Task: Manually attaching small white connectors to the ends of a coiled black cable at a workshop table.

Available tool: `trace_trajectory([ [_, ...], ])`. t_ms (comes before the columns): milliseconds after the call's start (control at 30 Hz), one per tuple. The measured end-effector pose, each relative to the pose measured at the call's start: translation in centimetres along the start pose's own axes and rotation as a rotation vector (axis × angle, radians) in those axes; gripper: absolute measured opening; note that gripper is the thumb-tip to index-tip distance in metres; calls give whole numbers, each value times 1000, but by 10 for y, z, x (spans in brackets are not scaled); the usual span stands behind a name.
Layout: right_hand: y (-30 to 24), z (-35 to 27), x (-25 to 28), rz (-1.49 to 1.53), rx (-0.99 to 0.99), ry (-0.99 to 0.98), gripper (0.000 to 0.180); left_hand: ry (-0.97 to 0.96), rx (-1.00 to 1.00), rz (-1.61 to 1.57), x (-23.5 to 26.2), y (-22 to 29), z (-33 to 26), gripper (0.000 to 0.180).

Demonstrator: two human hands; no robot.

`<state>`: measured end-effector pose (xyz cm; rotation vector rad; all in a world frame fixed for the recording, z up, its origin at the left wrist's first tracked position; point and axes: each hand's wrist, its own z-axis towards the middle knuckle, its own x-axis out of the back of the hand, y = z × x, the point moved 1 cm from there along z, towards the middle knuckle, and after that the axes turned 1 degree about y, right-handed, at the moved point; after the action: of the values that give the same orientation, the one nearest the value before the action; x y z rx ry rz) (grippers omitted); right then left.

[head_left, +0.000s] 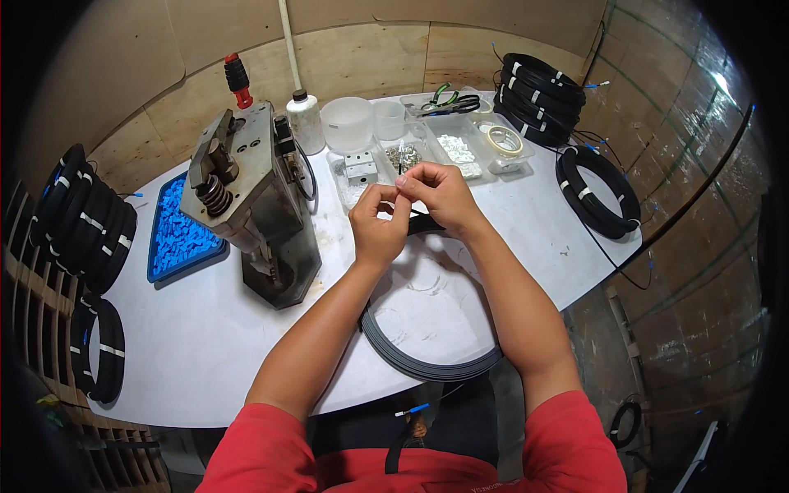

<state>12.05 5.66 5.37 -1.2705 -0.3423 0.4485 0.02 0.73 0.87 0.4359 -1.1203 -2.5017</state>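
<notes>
Above the dark coil (427,367), the left hand (380,226) and right hand (444,193) are pinching a cable end (400,161).

Nearest, a blue-and-white plug (413,409) is hanging past the edge of the white table (197,345), its white tip pointing left. Then the coil is lying flat on the table's near side, round, grey-black, its smooth turns sitting close together. Above its far side, thumbs and forefingers are meeting tip to tip on the cable end; thin, black and straight, it is pointing away from the person, its long axis running almost upright in the view. Farther, white pieces (456,149) are lying in a clear tray.
</notes>
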Motion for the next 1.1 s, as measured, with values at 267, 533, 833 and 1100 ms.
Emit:
trace_trajectory([
  [267,-2,-1,-1,-19,-28,15,15,-6,-11,15,0,1,0,12],
  [533,-3,-2,-1,-48,-9,20,16,-5,-7,15,0,1,0,13],
  [833,-3,-2,-1,-52,2,21,15,-9,-2,17,1,2,0,11],
  [1100,-3,-2,-1,-56,-2,24,14,-3,-7,21,0,4,0,10],
])
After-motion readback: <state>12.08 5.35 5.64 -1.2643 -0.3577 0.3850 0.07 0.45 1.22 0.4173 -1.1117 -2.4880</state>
